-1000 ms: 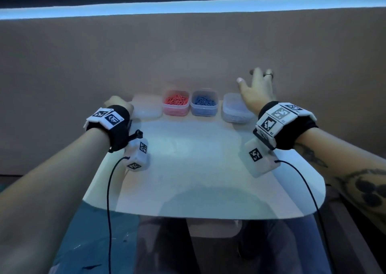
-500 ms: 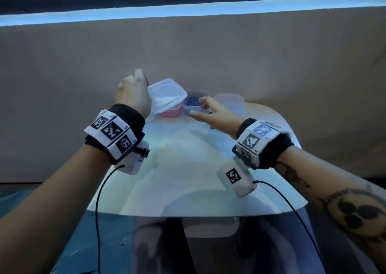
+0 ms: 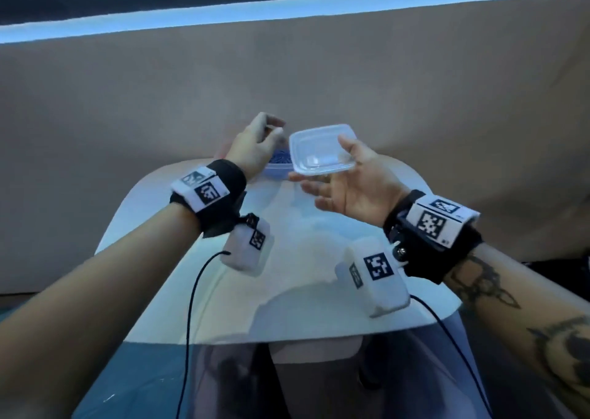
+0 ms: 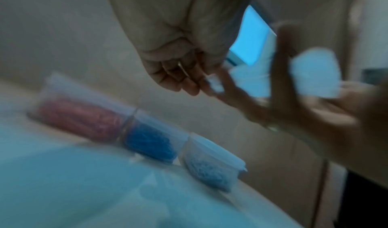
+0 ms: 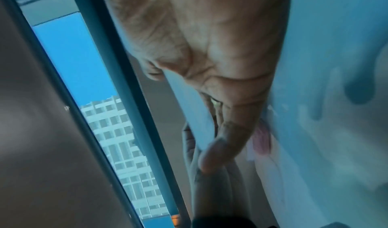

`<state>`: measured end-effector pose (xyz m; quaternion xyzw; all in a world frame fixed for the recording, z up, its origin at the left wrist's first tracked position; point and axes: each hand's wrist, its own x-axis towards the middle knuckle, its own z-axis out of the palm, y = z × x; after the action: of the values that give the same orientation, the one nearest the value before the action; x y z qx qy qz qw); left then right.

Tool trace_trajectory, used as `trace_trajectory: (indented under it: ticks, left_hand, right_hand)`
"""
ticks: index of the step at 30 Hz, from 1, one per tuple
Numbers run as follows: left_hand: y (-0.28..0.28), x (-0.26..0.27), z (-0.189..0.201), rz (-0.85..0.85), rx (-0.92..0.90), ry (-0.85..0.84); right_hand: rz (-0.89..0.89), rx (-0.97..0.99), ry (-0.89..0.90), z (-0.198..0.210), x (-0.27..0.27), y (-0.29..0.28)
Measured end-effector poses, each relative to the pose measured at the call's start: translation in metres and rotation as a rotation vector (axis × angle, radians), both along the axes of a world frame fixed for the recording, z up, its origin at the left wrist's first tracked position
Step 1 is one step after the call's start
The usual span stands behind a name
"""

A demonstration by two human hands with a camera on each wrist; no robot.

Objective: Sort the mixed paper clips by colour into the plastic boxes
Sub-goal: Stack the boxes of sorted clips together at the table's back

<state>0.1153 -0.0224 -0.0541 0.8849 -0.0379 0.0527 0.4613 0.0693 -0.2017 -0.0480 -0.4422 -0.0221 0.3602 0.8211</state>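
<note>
My right hand (image 3: pixel 330 171) holds a clear plastic lid (image 3: pixel 319 147) above the far end of the white table (image 3: pixel 297 303), thumb on its top and fingers (image 5: pixel 220 148) underneath. My left hand (image 3: pixel 271 131) hovers just left of the lid with loosely curled fingers (image 4: pixel 178 77) and nothing in them. Under it sits the box of blue clips (image 3: pixel 277 163). The left wrist view shows a row of boxes: red clips (image 4: pixel 77 117), blue clips (image 4: pixel 151 143) and a lidded box of pale clips (image 4: pixel 210 165). In the head view my left hand hides the red box.
A brown wall (image 3: pixel 319 77) rises right behind the row of boxes. The near half of the table is bare. Cables hang from both wrist cameras over the table's front edge. A window (image 5: pixel 84 75) shows in the right wrist view.
The lid has passed from my left hand to my right, which turned palm up and took it. Both hands shifted right, and the left has let go.
</note>
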Motion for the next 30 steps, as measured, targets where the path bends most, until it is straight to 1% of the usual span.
trace_trajectory:
  ticks: [1, 3, 4, 5, 9, 11, 12, 14, 15, 17, 18, 21, 23, 25, 26, 28, 29, 30]
  left_hand:
    - [0.001, 0.012, -0.002, 0.018, 0.144, 0.035]
    - [0.002, 0.031, -0.005, -0.007, 0.530, 0.108]
    - [0.001, 0.036, -0.006, -0.030, 0.660, 0.134]
    - [-0.001, 0.041, -0.006, -0.046, 0.706, 0.155]
    - [-0.010, 0.052, -0.003, -0.031, 0.593, 0.209]
    - [-0.011, 0.052, -0.003, -0.034, 0.575, 0.233]
    - [-0.010, 0.051, -0.003, -0.059, 0.592, 0.263]
    - [-0.006, 0.046, -0.004, -0.108, 0.683, 0.313]
    - [-0.004, 0.044, -0.004, -0.122, 0.731, 0.310]
    - [-0.004, 0.041, -0.005, -0.135, 0.774, 0.265]
    - [-0.005, 0.038, -0.005, -0.139, 0.765, 0.244]
    - [-0.004, 0.028, -0.002, -0.144, 0.616, 0.233]
    - [-0.002, 0.021, 0.005, -0.160, 0.567, 0.161]
    - [0.001, 0.013, 0.015, -0.177, 0.561, 0.064]
    - [0.002, 0.008, 0.020, -0.187, 0.554, 0.028]
    - [0.002, -0.005, 0.028, -0.222, 0.504, -0.011]
    - [0.002, -0.012, 0.030, -0.243, 0.470, -0.018]
    - [0.001, -0.018, 0.032, -0.267, 0.441, -0.017]
  right_hand:
    - [-0.042, -0.043, -0.023, 0.001, 0.001, -0.008]
    - [-0.090, -0.087, -0.047, 0.002, 0.001, -0.022]
    - [-0.094, -0.104, -0.056, 0.000, 0.000, -0.028]
    - [-0.087, -0.124, -0.066, -0.002, -0.001, -0.034]
    - [-0.054, -0.167, -0.088, -0.009, -0.003, -0.045]
    - [-0.051, -0.195, -0.109, -0.009, -0.002, -0.046]
    - [-0.052, -0.213, -0.119, -0.009, -0.001, -0.046]
    - [-0.040, -0.222, -0.132, -0.008, 0.000, -0.044]
    - [-0.026, -0.218, -0.134, -0.008, 0.001, -0.043]
    - [-0.020, -0.206, -0.126, -0.009, 0.002, -0.041]
    - [-0.031, -0.201, -0.123, -0.009, 0.003, -0.041]
    - [-0.085, -0.195, -0.121, -0.006, 0.003, -0.043]
    - [-0.127, -0.191, -0.137, -0.001, 0.002, -0.044]
    - [-0.199, -0.207, -0.177, 0.007, 0.001, -0.042]
    - [-0.239, -0.230, -0.201, 0.010, 0.001, -0.039]
    - [-0.321, -0.347, -0.292, 0.015, 0.002, -0.031]
    - [-0.352, -0.451, -0.387, 0.017, 0.002, -0.027]
    - [-0.367, -0.582, -0.521, 0.018, 0.002, -0.023]
